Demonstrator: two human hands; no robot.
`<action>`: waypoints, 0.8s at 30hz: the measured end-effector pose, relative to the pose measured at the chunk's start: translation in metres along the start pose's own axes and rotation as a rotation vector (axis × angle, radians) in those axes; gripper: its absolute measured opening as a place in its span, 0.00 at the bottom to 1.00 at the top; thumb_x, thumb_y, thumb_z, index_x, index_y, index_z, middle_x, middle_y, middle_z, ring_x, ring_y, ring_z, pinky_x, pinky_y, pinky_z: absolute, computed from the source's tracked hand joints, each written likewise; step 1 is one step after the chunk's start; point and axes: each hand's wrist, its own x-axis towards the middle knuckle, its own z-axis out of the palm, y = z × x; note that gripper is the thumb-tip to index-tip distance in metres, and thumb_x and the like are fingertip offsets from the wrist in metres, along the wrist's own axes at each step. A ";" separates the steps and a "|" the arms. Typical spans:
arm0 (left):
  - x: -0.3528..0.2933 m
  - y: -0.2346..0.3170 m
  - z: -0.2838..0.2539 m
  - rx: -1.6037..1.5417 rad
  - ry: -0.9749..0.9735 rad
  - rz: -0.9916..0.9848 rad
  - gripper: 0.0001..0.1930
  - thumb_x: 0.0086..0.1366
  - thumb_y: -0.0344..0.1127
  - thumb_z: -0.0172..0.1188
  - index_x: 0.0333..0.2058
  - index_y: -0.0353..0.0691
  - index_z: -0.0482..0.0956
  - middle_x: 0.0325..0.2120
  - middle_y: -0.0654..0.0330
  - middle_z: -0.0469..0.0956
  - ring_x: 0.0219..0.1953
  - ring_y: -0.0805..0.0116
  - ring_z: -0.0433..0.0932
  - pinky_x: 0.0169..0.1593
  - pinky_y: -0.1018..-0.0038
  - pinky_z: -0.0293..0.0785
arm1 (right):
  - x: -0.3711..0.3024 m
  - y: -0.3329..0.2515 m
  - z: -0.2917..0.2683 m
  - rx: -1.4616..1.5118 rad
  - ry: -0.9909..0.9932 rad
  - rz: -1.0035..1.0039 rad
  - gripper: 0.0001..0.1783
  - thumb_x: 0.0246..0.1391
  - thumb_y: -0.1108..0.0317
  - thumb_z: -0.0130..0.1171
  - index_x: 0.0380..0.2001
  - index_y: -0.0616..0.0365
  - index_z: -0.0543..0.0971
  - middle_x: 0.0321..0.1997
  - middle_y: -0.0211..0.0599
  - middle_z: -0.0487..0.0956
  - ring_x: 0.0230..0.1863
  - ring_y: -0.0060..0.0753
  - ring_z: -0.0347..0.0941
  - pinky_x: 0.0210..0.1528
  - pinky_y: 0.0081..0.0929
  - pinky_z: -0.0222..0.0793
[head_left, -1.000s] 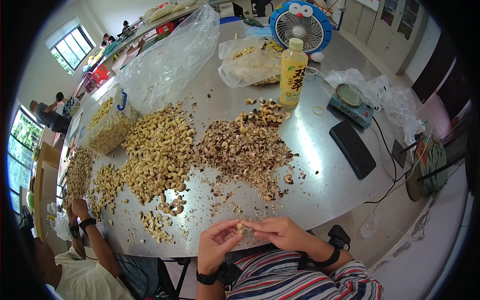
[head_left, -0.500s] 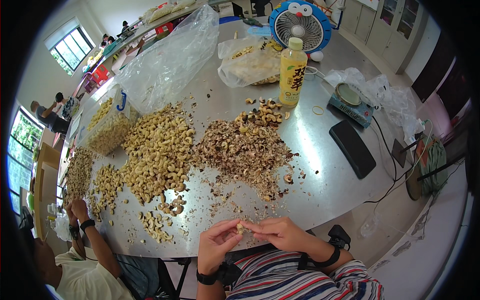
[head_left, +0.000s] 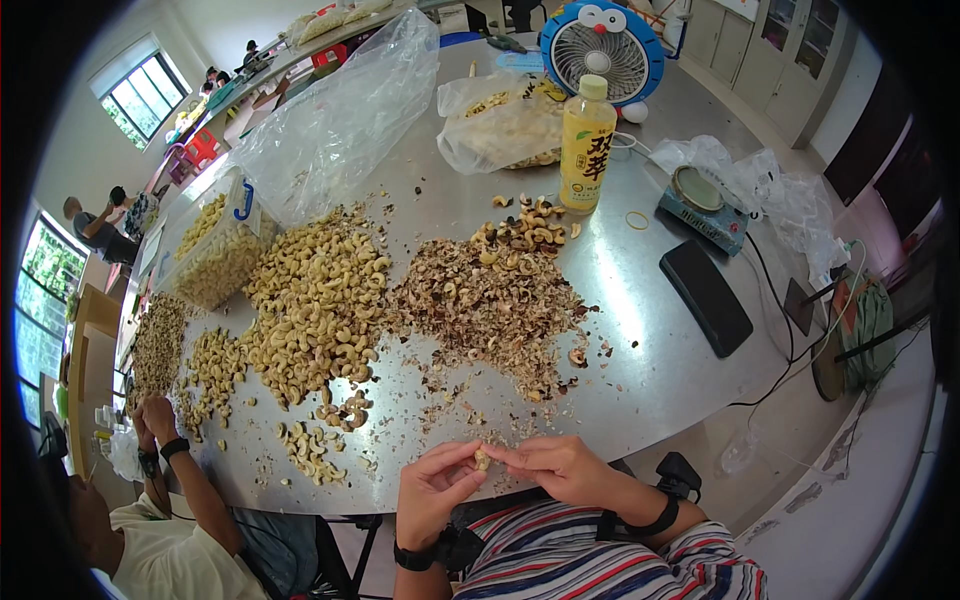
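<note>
Between the fingertips of my left hand (head_left: 430, 492) is a pale cashew nut (head_left: 482, 461), just above the table's near edge. My right hand (head_left: 562, 468) reaches in from the other side, its thumb and fingertips closed against the same nut. Beyond my hands spreads a heap of brown cashew skins (head_left: 490, 310), with darker nuts at its far end. To its left lies a large pile of cashew nuts (head_left: 315, 300), and a small group of nuts (head_left: 308, 452) sits nearer to me.
A clear plastic tub of cashews (head_left: 215, 265) stands at the left, near a large clear bag (head_left: 335, 125). Farther back are a bagged lot of nuts (head_left: 500, 130), a yellow bottle (head_left: 587, 150) and a blue fan (head_left: 601, 55). A black phone (head_left: 706, 298) lies right. A co-worker's hands (head_left: 155, 425) are at left.
My hands have barely shifted. The right fingertips have moved slightly over the nut, which remains in the left hand's pinch.
</note>
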 end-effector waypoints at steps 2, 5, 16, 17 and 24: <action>0.000 -0.001 0.000 0.000 0.001 0.002 0.20 0.50 0.15 0.59 0.44 0.28 0.73 0.40 0.55 0.71 0.37 0.73 0.72 0.43 0.82 0.71 | 0.000 -0.002 0.000 -0.005 0.015 0.002 0.24 0.51 0.76 0.51 0.52 0.48 0.70 0.20 0.41 0.67 0.21 0.36 0.64 0.27 0.25 0.63; 0.000 -0.003 0.000 -0.002 0.014 -0.006 0.20 0.49 0.16 0.59 0.44 0.28 0.73 0.39 0.55 0.71 0.37 0.73 0.72 0.42 0.81 0.71 | 0.000 0.000 0.002 0.036 0.033 0.027 0.23 0.51 0.75 0.51 0.53 0.48 0.70 0.20 0.40 0.67 0.21 0.34 0.63 0.27 0.24 0.63; 0.000 -0.001 0.002 -0.057 0.063 -0.078 0.20 0.49 0.15 0.58 0.44 0.28 0.73 0.36 0.58 0.72 0.36 0.74 0.71 0.41 0.82 0.70 | 0.001 0.000 0.004 0.006 0.038 0.013 0.24 0.52 0.71 0.53 0.54 0.48 0.69 0.20 0.40 0.70 0.20 0.35 0.66 0.27 0.24 0.64; 0.000 -0.001 0.002 -0.057 0.063 -0.079 0.20 0.49 0.15 0.58 0.44 0.28 0.73 0.36 0.58 0.72 0.36 0.74 0.71 0.41 0.82 0.70 | 0.001 0.001 0.004 -0.031 0.040 -0.013 0.24 0.52 0.71 0.53 0.54 0.48 0.68 0.21 0.40 0.70 0.20 0.36 0.67 0.27 0.25 0.65; 0.001 0.001 0.003 -0.005 0.070 -0.070 0.20 0.49 0.15 0.59 0.43 0.29 0.73 0.37 0.59 0.71 0.36 0.76 0.70 0.41 0.84 0.69 | 0.000 0.002 0.004 -0.109 0.026 -0.062 0.27 0.51 0.71 0.53 0.56 0.46 0.65 0.21 0.41 0.69 0.21 0.41 0.67 0.27 0.29 0.66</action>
